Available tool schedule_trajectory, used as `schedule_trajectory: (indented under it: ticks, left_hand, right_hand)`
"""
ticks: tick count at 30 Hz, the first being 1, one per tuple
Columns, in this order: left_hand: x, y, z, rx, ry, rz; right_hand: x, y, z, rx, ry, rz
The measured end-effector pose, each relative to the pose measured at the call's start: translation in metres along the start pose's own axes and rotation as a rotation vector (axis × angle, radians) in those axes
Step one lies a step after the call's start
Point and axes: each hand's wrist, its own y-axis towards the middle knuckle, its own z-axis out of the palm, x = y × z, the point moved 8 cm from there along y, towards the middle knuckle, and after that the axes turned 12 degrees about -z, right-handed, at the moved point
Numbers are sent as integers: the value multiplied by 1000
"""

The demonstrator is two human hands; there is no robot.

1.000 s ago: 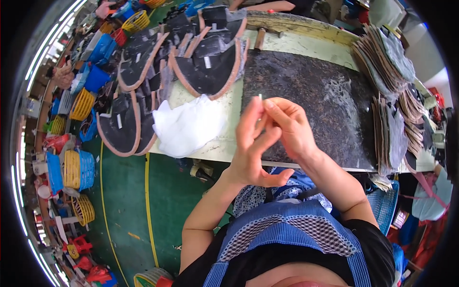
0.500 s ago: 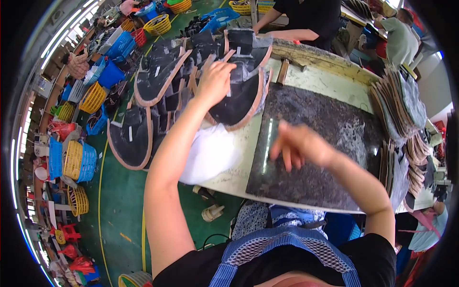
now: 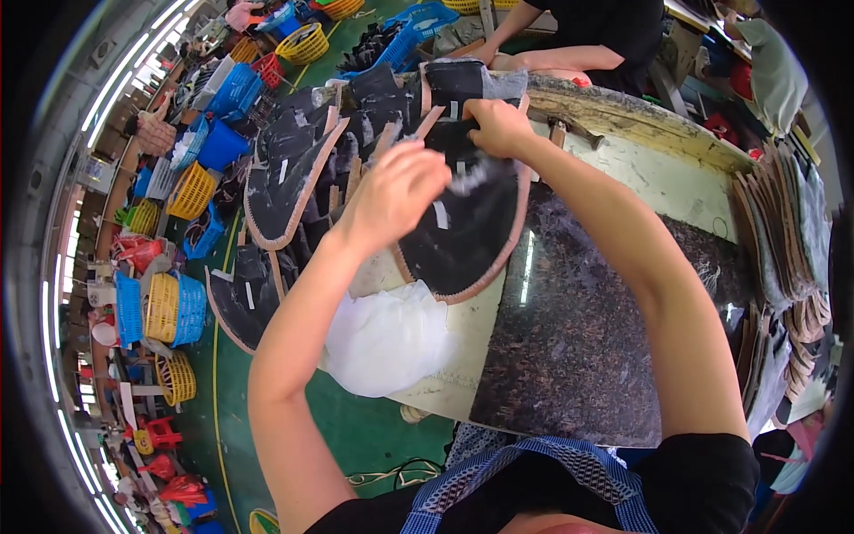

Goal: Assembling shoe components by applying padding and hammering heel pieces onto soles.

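A large black curved shoe-upper piece (image 3: 471,240) with a tan stitched edge and small white strips lies at the front of an overlapping pile. My right hand (image 3: 500,129) reaches over its upper part, thumb and fingers pinched at the black material. Above its left side hovers my left hand (image 3: 396,191), its fingers curled together and slightly blurred. Just beyond those fingertips is a pale grey smear; what the fingers hold, if anything, I cannot make out. More black pieces (image 3: 289,178) with tan edges overlap to the left.
A white cloth-like bundle (image 3: 391,338) sits at the table's left edge. On the right lies a dark stone slab (image 3: 578,338), with a hammer (image 3: 569,132) behind it. Stacked grey and tan pieces (image 3: 792,222) stand far right. Across the table is another person's arm (image 3: 569,60).
My right hand has moved from over the slab up to the front black piece. My left hand has come down nearer to me. The view has shifted slightly.
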Motion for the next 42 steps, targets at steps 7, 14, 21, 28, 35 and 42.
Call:
schedule_trajectory:
  ticks: [7, 14, 21, 28, 35, 42]
  left_hand:
    - [-112, -9, -150, -200, -86, 61]
    - [-86, 6, -95, -138, -828, -664]
    - [-171, -43, 35, 748, -1269, -920]
    - [-251, -68, 83, 936, -1119, -501]
    - [-257, -45, 76, 662, -1003, -163]
    - [-260, -28, 97, 813, -1120, -117]
  right_hand:
    - [8, -24, -27, -194, -63, 12]
    - [-1, -146, -43, -324, 1170, 100]
    - [134, -415, -95, -77, 1704, 865]
    - [130, -483, -108, 560, 496, 542]
    - [16, -234, -122, -97, -44, 144]
    - [-121, -109, -29, -62, 65, 634]
